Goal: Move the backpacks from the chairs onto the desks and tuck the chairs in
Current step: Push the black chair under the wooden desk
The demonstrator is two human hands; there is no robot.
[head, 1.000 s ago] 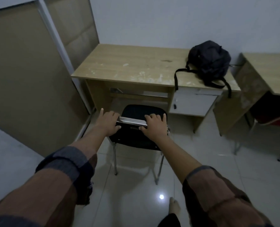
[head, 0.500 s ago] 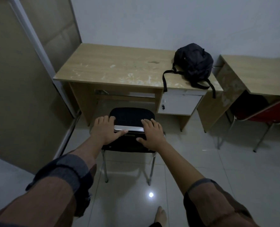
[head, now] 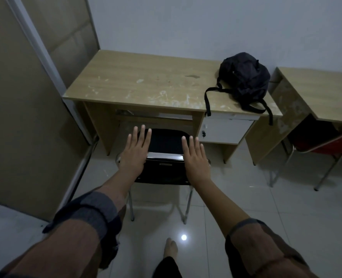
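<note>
— Hovering flat over the black chair, left hand and right hand, each grip released, fingers straight.
— Sitting where, the black backpack?
— On the counter, far right corner, straps over the edge.

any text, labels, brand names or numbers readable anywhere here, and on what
None can be read.
Backpack: no logo or tag legible.
Black chair: a small dark mark on the back of its backrest, too blurred to read.
Desk: only pale scuffs and a stain, no writing.
Drawer front: blank.
</note>
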